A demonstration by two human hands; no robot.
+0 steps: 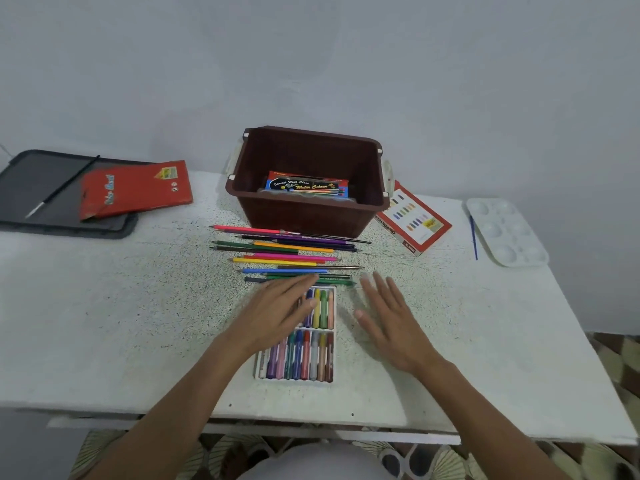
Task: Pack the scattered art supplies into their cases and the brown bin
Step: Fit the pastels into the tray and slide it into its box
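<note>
Both hands are flat, holding nothing: the left hand [277,315] covers part of one pastel tray [298,358], the right hand [393,322] is beside it at 3 o'clock. At 12 o'clock lie a dozen-odd pencils [287,252] before one brown bin [304,216] holding one watercolour box [306,187]; one red case [135,190] at 10, one palette [507,232] at 2.

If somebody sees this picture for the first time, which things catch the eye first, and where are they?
Most likely the brown bin at the back middle of the table, with a watercolour box inside it. In front of it lies a bright row of coloured pencils. Nearest the person, the left hand is spread over a white tray of crayons, and the right hand is open beside it.
</note>
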